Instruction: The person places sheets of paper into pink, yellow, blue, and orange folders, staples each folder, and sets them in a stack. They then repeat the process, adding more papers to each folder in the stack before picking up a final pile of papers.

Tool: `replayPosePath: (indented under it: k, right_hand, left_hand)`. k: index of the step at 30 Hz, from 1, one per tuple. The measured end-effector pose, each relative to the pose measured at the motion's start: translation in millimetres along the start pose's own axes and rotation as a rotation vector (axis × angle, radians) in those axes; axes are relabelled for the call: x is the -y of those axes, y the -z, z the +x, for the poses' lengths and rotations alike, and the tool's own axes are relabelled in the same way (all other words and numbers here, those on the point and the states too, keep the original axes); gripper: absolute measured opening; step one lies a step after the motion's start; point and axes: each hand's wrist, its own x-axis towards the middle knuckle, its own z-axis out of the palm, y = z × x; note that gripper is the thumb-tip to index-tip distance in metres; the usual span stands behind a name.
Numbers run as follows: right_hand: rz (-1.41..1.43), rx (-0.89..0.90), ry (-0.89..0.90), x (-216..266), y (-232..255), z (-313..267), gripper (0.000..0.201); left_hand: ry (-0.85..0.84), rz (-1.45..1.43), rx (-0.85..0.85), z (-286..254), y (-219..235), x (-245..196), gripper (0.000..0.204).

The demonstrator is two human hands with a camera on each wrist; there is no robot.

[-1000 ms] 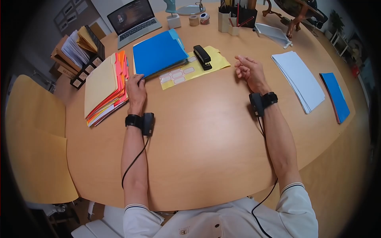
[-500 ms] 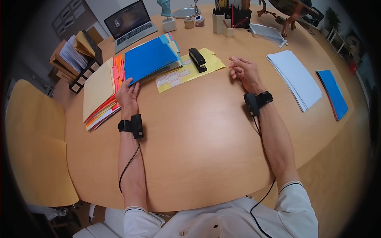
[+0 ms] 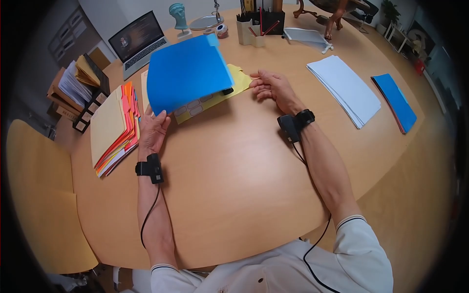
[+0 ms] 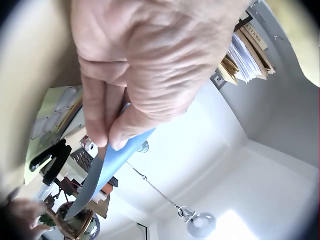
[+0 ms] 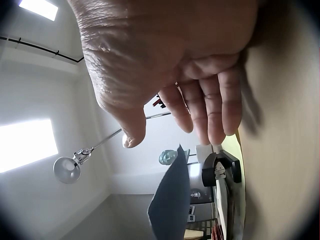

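Observation:
My left hand (image 3: 154, 132) pinches the near-left corner of a blue folder (image 3: 188, 73) between thumb and fingers. The folder is raised and tilted above the desk, its far end showing a light blue tab. Under it lies a yellow sheet (image 3: 210, 103) with white label shapes. A black stapler (image 5: 220, 167) rests on that sheet; in the head view the folder hides most of it. My right hand (image 3: 277, 89) holds nothing; its fingers are loosely extended beside the sheet's right end. In the right wrist view the folder's edge stands a little apart from the fingertips.
Left of my left hand lies a stack of cream and coloured folders (image 3: 112, 127), with a file holder (image 3: 90, 105) behind. A laptop (image 3: 141, 46), a teal bust (image 3: 179, 19) and pen cups (image 3: 251, 31) stand farther back. White papers (image 3: 344, 90) and a smaller blue folder (image 3: 394, 102) lie right.
My left hand has lifted the blue folder off the desk, and it now covers most of the stapler. The view has shifted; my right hand stays near the yellow sheet, its fingers a little straighter.

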Motion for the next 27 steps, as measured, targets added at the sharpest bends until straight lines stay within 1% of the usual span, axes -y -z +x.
replayPosePath:
  k: [1,2,3,4,5,6,8,9,10,11,12,13,14,15,16,17,18,19,20,22,23,25,26,27]
  right_hand:
    - [0.018,0.016,-0.003,2.6,-5.4,-2.4,0.044]
    - [0.019,0.016,-0.003,1.0,-5.9,-1.5,0.044]
    - [0.078,0.046,0.028,-0.8,-6.5,-0.6,0.045]
    - [0.137,0.077,0.06,-2.4,-6.6,0.3,0.047]
    - [0.137,0.077,0.06,-4.3,-4.8,1.6,0.047]
    - [0.153,0.046,0.046,-5.4,-2.3,2.8,0.046]
    - [0.17,0.015,0.029,-8.2,1.8,4.9,0.046]
    - [0.176,-0.054,0.058,-9.8,3.3,5.9,0.044]
    - [0.182,-0.122,0.088,-11.8,4.5,7.1,0.042]
    - [0.182,-0.121,0.088,-11.1,2.8,7.1,0.042]
    - [0.283,-0.118,0.087,-9.5,2.1,6.9,0.037]
    - [0.385,-0.115,0.085,-7.9,1.4,6.5,0.033]
    - [0.385,-0.115,0.084,-6.5,1.8,4.9,0.033]
    - [0.384,-0.076,0.001,-4.6,3.5,2.2,0.028]
    - [0.382,-0.035,-0.082,-3.5,3.6,0.7,0.024]
    - [0.386,-0.029,-0.084,3.3,-2.8,-4.8,0.024]
    - [0.275,-0.011,-0.187,14.0,-11.2,-13.9,0.022]
    - [0.161,0.01,-0.288,18.3,-18.3,-18.2,0.02]
    - [0.164,0.019,-0.292,14.3,-22.1,-16.3,0.02]
    - [0.035,0.156,-0.159,3.0,-29.9,-10.9,0.018]
    - [0.035,0.158,-0.162,-0.2,-35.9,-10.2,0.018]
    - [-0.065,0.291,-0.152,-7.4,-48.2,-9.2,0.017]
    - [-0.056,0.332,-0.178,-8.6,-53.0,-10.1,0.019]
    - [-0.056,0.331,-0.179,-1.6,-62.6,-16.6,0.019]
  left_hand:
    - [0.03,0.059,0.08,-2.1,-6.6,0.1,0.052]
    - [0.068,0.084,0.095,-1.7,-13.0,2.7,0.054]
    - [0.068,0.084,0.095,-3.2,-17.4,5.5,0.054]
    - [0.133,0.142,0.15,-5.0,-20.9,8.3,0.056]
    - [0.199,0.2,0.204,-5.9,-22.2,9.8,0.058]
    - [0.199,0.2,0.204,-5.6,-21.7,10.4,0.058]
    - [0.276,0.285,0.304,-5.0,-20.0,11.6,0.065]
    - [0.315,0.327,0.353,-5.3,-18.5,11.9,0.069]
    - [0.315,0.326,0.352,-5.2,-16.9,12.0,0.069]
    - [0.319,0.311,0.446,-5.1,-16.6,10.7,0.07]
    - [0.322,0.296,0.541,-4.8,-17.1,9.4,0.072]
    - [0.322,0.296,0.541,-5.0,-18.1,9.0,0.072]
    - [0.291,0.209,0.485,-6.6,-23.6,6.9,0.072]
    - [0.26,0.124,0.428,-7.8,-28.6,6.1,0.073]
    - [0.259,0.127,0.423,-7.5,-30.8,7.2,0.073]
    - [0.174,0.145,0.263,-6.5,-32.1,8.4,0.072]
    - [0.088,0.163,0.1,-5.1,-32.5,9.3,0.07]
    - [0.087,0.169,0.09,-2.1,-29.7,11.7,0.07]
    - [-0.051,0.36,-0.029,1.7,-28.6,14.0,0.068]
    - [-0.354,0.755,-0.235,8.1,-26.2,21.5,0.06]
    - [-0.352,0.755,-0.239,11.1,-23.5,22.9,0.06]
    - [-0.487,0.974,-0.196,15.4,-18.7,27.6,0.052]
    - [-0.461,0.976,-0.145,13.8,-20.7,29.1,0.048]
    - [-0.46,0.975,-0.145,12.1,-20.6,31.5,0.048]
